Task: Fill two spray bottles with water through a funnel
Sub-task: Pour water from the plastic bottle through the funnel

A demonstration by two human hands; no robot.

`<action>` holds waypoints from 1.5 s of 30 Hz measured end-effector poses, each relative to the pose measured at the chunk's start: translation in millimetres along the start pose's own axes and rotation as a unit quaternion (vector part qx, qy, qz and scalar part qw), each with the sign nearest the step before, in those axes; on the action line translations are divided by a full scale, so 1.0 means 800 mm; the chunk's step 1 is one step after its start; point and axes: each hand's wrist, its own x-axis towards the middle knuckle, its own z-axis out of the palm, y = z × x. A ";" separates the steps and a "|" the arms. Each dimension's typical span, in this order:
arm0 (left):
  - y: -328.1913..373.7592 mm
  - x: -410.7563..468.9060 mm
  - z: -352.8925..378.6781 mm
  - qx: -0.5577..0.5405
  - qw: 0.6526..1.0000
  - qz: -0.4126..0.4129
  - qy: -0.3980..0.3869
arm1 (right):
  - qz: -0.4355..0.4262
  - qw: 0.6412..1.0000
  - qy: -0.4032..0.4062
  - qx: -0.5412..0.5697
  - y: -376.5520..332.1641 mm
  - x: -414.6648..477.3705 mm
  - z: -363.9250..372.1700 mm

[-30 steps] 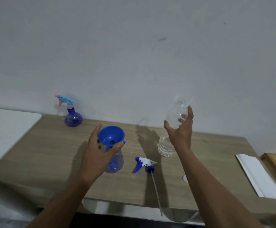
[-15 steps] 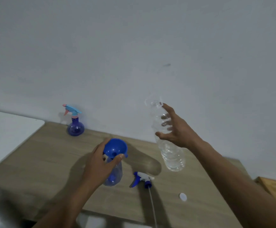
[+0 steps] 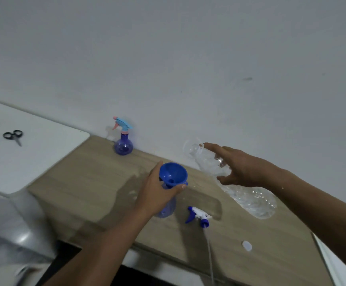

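Note:
A blue funnel (image 3: pixel 173 174) sits in the neck of a clear bluish spray bottle (image 3: pixel 167 207) on the wooden table (image 3: pixel 89 182). My left hand (image 3: pixel 156 193) grips that bottle's neck just under the funnel. My right hand (image 3: pixel 237 167) holds a clear plastic water bottle (image 3: pixel 250 198) in the air, tilted with its open mouth pointing left toward the funnel and water low in its base. The unscrewed blue and white spray head (image 3: pixel 199 217) with its long tube lies on the table. A second purple spray bottle (image 3: pixel 123 144) with a light blue head stands by the wall.
A white bottle cap (image 3: pixel 247 245) lies on the table near the front. Black-handled scissors (image 3: pixel 13 136) rest on the white surface (image 3: pixel 33 153) to the left. A white flat object (image 3: pixel 341 267) lies at the table's right end. A grey wall runs behind.
My right hand has lifted the water bottle off the table and tilted it, mouth toward the funnel. The camera view has shifted and tilted. My left hand has stayed on the spray bottle.

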 end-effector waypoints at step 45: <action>0.020 0.004 -0.018 0.034 0.997 0.065 -0.021 | 0.035 0.966 -0.173 -0.190 -0.031 0.043 -0.013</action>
